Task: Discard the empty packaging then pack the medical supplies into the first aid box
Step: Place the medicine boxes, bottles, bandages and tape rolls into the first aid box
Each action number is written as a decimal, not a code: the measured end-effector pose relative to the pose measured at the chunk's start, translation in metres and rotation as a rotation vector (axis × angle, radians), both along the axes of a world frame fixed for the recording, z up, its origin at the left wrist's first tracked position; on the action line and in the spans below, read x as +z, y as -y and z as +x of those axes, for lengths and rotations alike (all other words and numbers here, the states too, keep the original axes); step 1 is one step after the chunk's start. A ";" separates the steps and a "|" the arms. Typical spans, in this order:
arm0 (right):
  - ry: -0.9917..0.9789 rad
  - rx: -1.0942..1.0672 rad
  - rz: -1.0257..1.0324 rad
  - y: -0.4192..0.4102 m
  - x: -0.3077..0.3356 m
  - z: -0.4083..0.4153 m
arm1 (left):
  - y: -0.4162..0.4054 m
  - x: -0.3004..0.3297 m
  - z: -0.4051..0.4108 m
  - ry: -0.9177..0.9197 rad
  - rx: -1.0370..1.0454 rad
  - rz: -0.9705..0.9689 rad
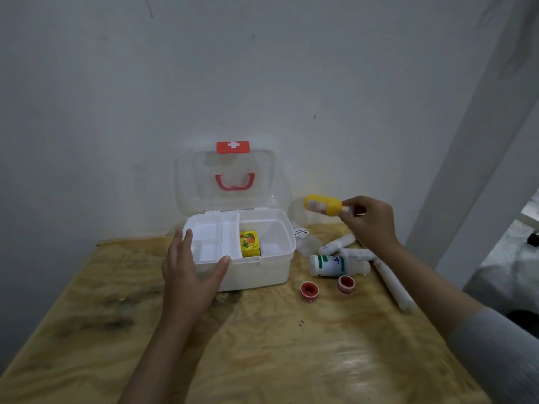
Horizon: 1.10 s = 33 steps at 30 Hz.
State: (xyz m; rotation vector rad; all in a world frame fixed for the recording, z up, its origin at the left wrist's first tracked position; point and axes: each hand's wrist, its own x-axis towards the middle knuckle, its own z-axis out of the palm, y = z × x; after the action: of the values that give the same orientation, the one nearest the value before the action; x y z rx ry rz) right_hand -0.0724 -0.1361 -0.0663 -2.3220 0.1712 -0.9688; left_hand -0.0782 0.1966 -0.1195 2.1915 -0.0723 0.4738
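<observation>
A white first aid box (262, 272) stands open on the wooden table (262, 345), its clear lid (201, 176) with a red handle leaning back against the wall. Inside are a white divided tray and a small yellow carton (250, 244). My left hand (189, 272) grips the box's front left corner, thumb on the rim. My right hand (367, 220) holds a yellow bottle (322, 204) by its cap end, in the air to the right of the box.
To the right of the box lie a white bottle with a green label (331, 265), white tubes (337, 244), a long white roll (393, 282), two red tape rolls (309, 290) (346, 283) and a clear packet (304, 240). The wall is close behind; a white post stands at right.
</observation>
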 end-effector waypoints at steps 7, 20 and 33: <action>0.095 0.272 0.156 -0.037 0.064 -0.026 | 0.001 0.002 -0.002 -0.001 -0.011 -0.012; -0.312 0.505 -0.050 -0.137 0.038 -0.006 | 0.000 0.004 -0.003 -0.026 -0.015 -0.010; -0.411 0.484 -0.085 -0.092 0.050 -0.014 | 0.001 0.004 -0.005 0.006 -0.038 -0.037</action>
State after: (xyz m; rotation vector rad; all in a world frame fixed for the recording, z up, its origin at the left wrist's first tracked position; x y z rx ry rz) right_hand -0.0866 -0.0442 -0.0165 -2.4473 -0.2651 -0.2629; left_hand -0.0836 0.1960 -0.1152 2.1487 -0.1067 0.4568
